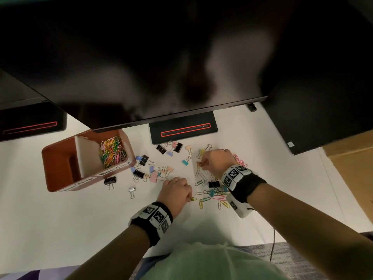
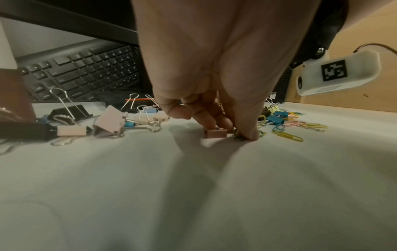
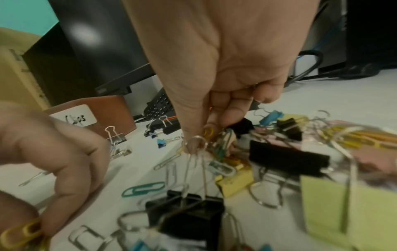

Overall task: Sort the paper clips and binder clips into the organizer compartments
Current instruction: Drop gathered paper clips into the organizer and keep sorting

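A brown organizer [image 1: 60,158] stands at the left; its labelled compartment holds coloured paper clips [image 1: 113,151]. Binder clips [image 1: 144,172] and loose paper clips [image 1: 210,199] lie scattered over the white table. My left hand [image 1: 188,197] has its fingers curled down on the table and pinches a yellow paper clip [image 3: 21,232]. A small pink binder clip [image 2: 216,133] lies right under its fingers. My right hand [image 1: 202,164], farther back, pinches a small bunch of paper clips [image 3: 208,132] between thumb and fingers over the pile. A black binder clip [image 3: 187,214] lies just in front of it.
A dark monitor overhangs the back of the table, with its stand base [image 1: 183,130] behind the clips. A keyboard [image 2: 86,71] sits under it. A black box [image 1: 323,118] and a cardboard box [image 1: 351,168] stand at the right. The near table edge is by my body.
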### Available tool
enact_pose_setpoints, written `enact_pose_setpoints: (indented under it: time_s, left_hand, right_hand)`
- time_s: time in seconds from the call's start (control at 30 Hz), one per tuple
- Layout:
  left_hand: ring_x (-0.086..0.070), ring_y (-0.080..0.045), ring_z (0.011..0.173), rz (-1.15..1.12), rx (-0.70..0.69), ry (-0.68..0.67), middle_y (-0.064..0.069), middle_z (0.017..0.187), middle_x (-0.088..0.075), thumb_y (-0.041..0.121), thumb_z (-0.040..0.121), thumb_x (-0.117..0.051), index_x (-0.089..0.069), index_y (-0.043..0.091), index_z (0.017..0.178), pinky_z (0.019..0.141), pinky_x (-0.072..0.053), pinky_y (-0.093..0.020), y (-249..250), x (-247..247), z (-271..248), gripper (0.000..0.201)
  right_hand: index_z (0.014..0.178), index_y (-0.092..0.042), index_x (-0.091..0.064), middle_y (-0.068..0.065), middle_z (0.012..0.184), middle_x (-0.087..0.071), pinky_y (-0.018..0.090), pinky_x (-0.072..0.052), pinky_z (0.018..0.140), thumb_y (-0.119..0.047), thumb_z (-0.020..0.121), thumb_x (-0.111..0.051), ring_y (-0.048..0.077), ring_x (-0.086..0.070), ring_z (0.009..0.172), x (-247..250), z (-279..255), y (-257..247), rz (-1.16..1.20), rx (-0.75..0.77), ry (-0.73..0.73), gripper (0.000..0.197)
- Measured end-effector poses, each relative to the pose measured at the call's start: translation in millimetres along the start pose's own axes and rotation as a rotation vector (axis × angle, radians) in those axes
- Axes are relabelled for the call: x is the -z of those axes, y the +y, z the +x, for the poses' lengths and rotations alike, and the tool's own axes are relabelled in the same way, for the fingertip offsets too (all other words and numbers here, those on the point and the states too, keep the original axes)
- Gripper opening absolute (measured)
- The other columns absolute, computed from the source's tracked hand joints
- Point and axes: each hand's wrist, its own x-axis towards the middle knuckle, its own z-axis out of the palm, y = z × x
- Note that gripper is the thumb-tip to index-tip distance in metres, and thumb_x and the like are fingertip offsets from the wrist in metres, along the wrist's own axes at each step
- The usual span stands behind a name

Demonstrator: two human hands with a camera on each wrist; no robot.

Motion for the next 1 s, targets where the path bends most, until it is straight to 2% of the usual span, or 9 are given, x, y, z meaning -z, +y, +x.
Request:
enact_pose_setpoints:
  time_s: [0.1, 0.33, 0.47, 0.57, 0.67, 0.73, 0.83, 0.9, 1.0]
  left_hand:
    - [-0.045, -0.018, 0.107, 0.057, -0.002, -0.012, 0.004, 0.104, -0.058, 0.033, 0.091, -0.050, -0.061, 0.023, 0.098, 0.091, -0.031, -0.035, -0.5, 0.2, 2.1, 0.016]
    - [-0.045, -0.019, 0.108, 0.051, -0.011, -0.042, 0.003, 0.106, -0.058, 0.033, 0.090, -0.052, -0.061, 0.022, 0.097, 0.092, -0.031, -0.037, -2.6, 1.6, 5.5, 0.016]
    - [-0.044, -0.020, 0.108, 0.073, -0.079, -0.034, 0.002, 0.109, -0.058, 0.028, 0.092, -0.048, -0.060, 0.021, 0.100, 0.091, -0.029, -0.035, -3.8, 0.3, 2.7, 0.016]
    - [-0.046, -0.022, 0.106, 0.089, -0.122, -0.023, 0.000, 0.106, -0.061, 0.026, 0.093, -0.046, -0.058, 0.019, 0.099, 0.090, -0.027, -0.034, -6.2, -2.4, 1.3, 0.015]
    - [-0.049, -0.023, 0.100, 0.045, -0.165, -0.004, -0.002, 0.100, -0.063, 0.025, 0.093, -0.046, -0.057, 0.016, 0.096, 0.088, -0.027, -0.033, -8.2, -4.2, -1.4, 0.014]
    - [-0.053, -0.022, 0.090, -0.078, -0.185, 0.073, -0.002, 0.090, -0.065, 0.024, 0.091, -0.052, -0.059, 0.015, 0.090, 0.086, -0.034, -0.033, -11.2, -1.6, -6.2, 0.012]
    - [-0.055, -0.015, 0.072, -0.316, -0.167, 0.207, 0.001, 0.074, -0.063, 0.021, 0.085, -0.062, -0.059, 0.015, 0.079, 0.072, -0.044, -0.029, -21.9, 16.2, -19.8, 0.010]
    - [-0.055, -0.008, 0.071, -0.426, -0.087, 0.264, 0.005, 0.076, -0.062, 0.021, 0.085, -0.063, -0.060, 0.016, 0.080, 0.068, -0.044, -0.021, -36.5, 34.3, -33.3, 0.007]
    - [-0.057, 0.001, 0.073, -0.504, 0.039, 0.425, 0.010, 0.078, -0.063, 0.016, 0.082, -0.067, -0.063, 0.018, 0.082, 0.064, -0.040, -0.008, -68.8, 64.8, -59.9, 0.005]
  right_hand:
    - [0.101, -0.020, -0.065, 0.000, 0.106, -0.064, 0.038, -0.038, 0.096, -0.029, 0.090, -0.053, 0.022, -0.056, 0.102, -0.5, 2.4, -7.9, -0.081, 0.044, -0.011, 0.018]
    - [0.101, -0.020, -0.064, 0.002, 0.103, -0.063, 0.037, -0.040, 0.090, -0.022, 0.092, -0.047, 0.024, -0.056, 0.100, -9.3, -1.6, -13.4, -0.263, 0.214, -0.015, 0.019]
    - [0.103, -0.021, -0.061, 0.001, 0.103, -0.067, 0.037, -0.041, 0.093, -0.021, 0.092, -0.046, 0.023, -0.058, 0.098, -11.5, -2.5, -14.4, -0.193, 0.224, -0.036, 0.019]
    - [0.109, -0.021, -0.060, 0.001, 0.106, -0.067, 0.036, -0.045, 0.091, -0.023, 0.091, -0.048, 0.022, -0.059, 0.100, -10.2, -1.4, -14.4, -0.142, 0.200, -0.072, 0.022]
    - [0.105, -0.018, -0.064, 0.001, 0.102, -0.068, 0.035, -0.049, 0.086, -0.021, 0.091, -0.048, 0.022, -0.061, 0.096, -9.5, -0.9, -18.9, -0.186, 0.197, -0.113, 0.022]
    - [0.103, -0.014, -0.065, 0.003, 0.099, -0.068, 0.035, -0.050, 0.081, -0.019, 0.091, -0.046, 0.024, -0.062, 0.092, -11.7, -1.3, -23.5, -0.229, 0.207, -0.123, 0.023]
    - [0.107, -0.012, -0.061, 0.007, 0.102, -0.063, 0.039, -0.051, 0.082, -0.015, 0.092, -0.046, 0.026, -0.061, 0.092, -17.5, -2.4, -26.8, -0.262, 0.232, -0.144, 0.021]
    - [0.107, -0.012, -0.059, 0.007, 0.102, -0.061, 0.041, -0.053, 0.081, -0.015, 0.092, -0.048, 0.026, -0.060, 0.090, -19.0, -2.6, -28.0, -0.287, 0.257, -0.144, 0.018]
    - [0.105, -0.013, -0.059, 0.005, 0.102, -0.063, 0.038, -0.053, 0.082, -0.020, 0.095, -0.044, 0.023, -0.060, 0.090, -7.3, -3.8, -38.8, -0.256, 0.288, -0.151, 0.019]
